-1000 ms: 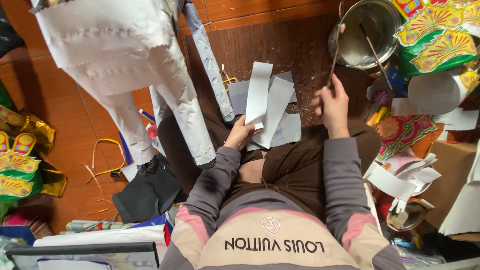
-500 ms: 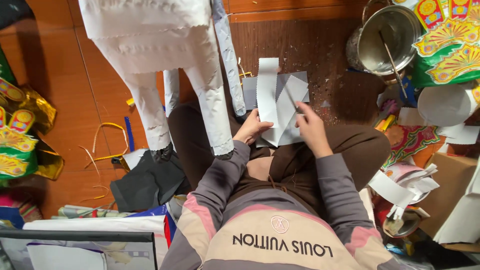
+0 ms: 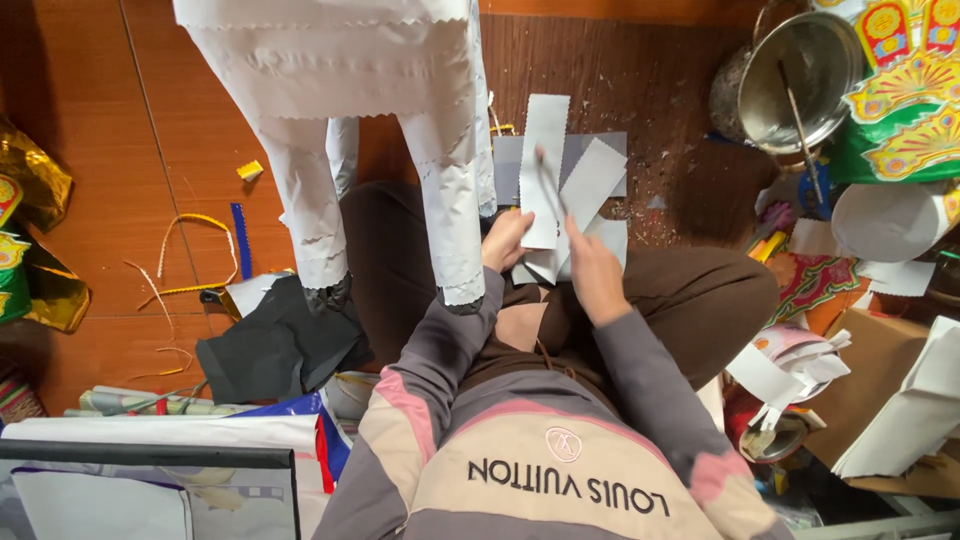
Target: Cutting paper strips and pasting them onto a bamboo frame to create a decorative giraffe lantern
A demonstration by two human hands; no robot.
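Note:
My left hand (image 3: 506, 240) holds a bunch of white paper strips (image 3: 546, 140) upright over my lap. My right hand (image 3: 592, 272) grips a thin stick-like brush (image 3: 551, 188), and its tip rests on the tallest strip. More strips (image 3: 592, 180) fan out to the right behind it, over a grey sheet (image 3: 606, 146) lying on the wooden floor. A metal pot (image 3: 800, 62) with a stick in it stands at the upper right, apart from both hands.
A white paper-covered figure with legs (image 3: 330, 90) stands just left of my hands. Black sheets (image 3: 270, 345) lie at the left, gold and coloured foil pieces (image 3: 30, 260) further left. Colourful paper ornaments (image 3: 905, 90), white paper rolls and a cardboard box (image 3: 875, 370) crowd the right side.
My right hand came back from the pot at the upper right with the brush and now touches the strips. My left hand kept holding the strips.

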